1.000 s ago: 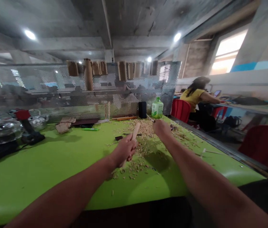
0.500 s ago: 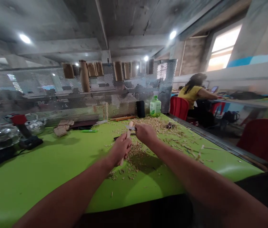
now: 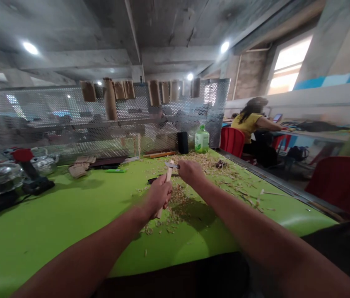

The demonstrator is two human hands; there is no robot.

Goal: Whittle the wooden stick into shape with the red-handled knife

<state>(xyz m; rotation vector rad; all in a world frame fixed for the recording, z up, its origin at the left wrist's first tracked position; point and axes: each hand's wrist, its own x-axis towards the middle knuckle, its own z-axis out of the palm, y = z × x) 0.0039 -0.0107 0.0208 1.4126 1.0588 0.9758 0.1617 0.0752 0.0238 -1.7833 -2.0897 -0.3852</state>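
My left hand [image 3: 160, 193] is closed around a pale wooden stick [image 3: 169, 174], which tilts up and away from me over the green table [image 3: 78, 223]. In my right hand [image 3: 191, 172] is a knife, gripped in a fist that hides its handle. The short metal knife blade [image 3: 171, 165] lies across the stick near its upper end. Below and around both hands are scattered wood shavings [image 3: 179, 198]. A dark flat object [image 3: 152, 181] lies on the table just behind my left hand, partly covered.
A green-tinted bottle [image 3: 201, 140] and a black box-like object [image 3: 182, 142] stand by the perforated metal panel [image 3: 150, 136]. Left are a red-and-black cordless drill [image 3: 30, 169], brown pieces [image 3: 81, 166] and a bright green tool [image 3: 115, 170]. A person in yellow [image 3: 251, 122] sits at another table.
The knife blade has shifted slightly along the upper end of the stick, and my right hand has moved a little to the right. My left hand keeps its grip.
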